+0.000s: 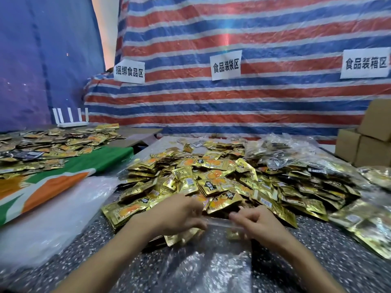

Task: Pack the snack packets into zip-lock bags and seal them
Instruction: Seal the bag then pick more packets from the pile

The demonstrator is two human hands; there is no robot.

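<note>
A large heap of gold snack packets (213, 178) covers the middle of the speckled table (330, 246). In front of it lies a clear zip-lock bag (209, 265), its mouth toward the heap, with a few gold packets showing through near the top. My left hand (179, 214) pinches the left part of the bag's mouth. My right hand (254, 223) pinches the right part of the same edge, fingers curled. The bag's opening between the hands is blurred.
Filled clear bags of packets (281, 153) lie at the back right and along the right edge (366, 227). Cardboard boxes (368, 140) stand far right. A stack of empty plastic bags (48, 218) lies left, beside a green-orange cloth (63, 178) with more packets.
</note>
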